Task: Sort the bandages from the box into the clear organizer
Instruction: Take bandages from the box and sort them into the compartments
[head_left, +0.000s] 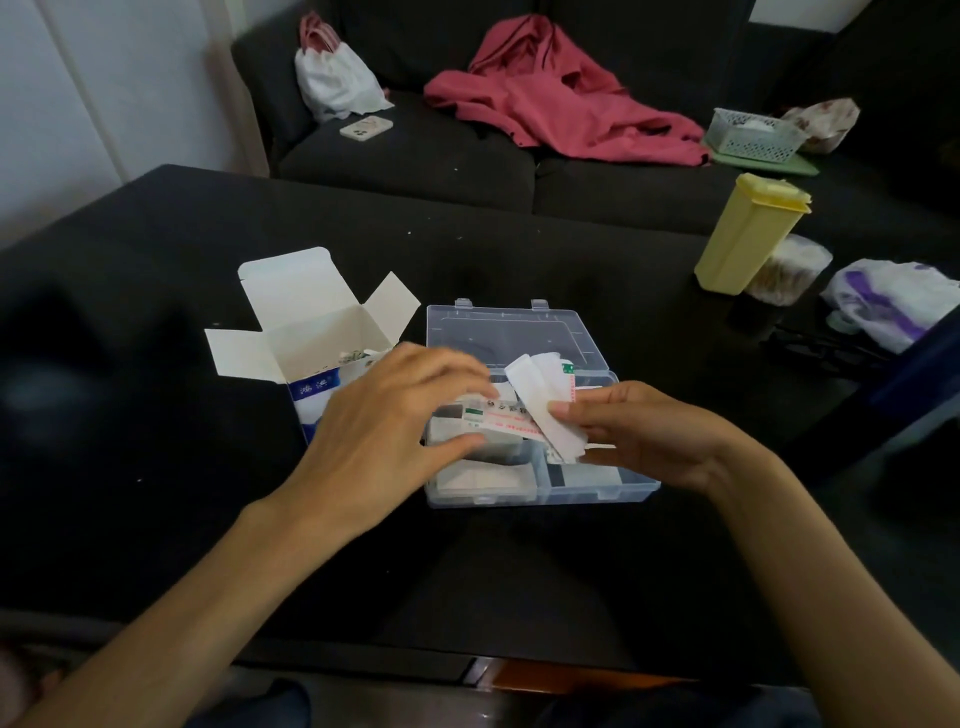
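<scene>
Open organizer (597, 488), box (311, 332) left of it on tabletop (519, 571); left hand (384, 431) and right hand (639, 431) each pinching bandages (540, 405) above it.

Both hands (384, 431) (644, 436) on bandages (540, 410) above organizer (597, 491)

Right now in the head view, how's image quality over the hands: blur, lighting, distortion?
Head view: dim, flat indoor light. The left hand is motion-smeared at the fingers, the right hand sharper, pinching white bandage wrappers. The clear plastic organizer shows mild sheen, no hard glare. A dark blurred patch sits at left; wide-angle bending curves the black table edge.
</scene>
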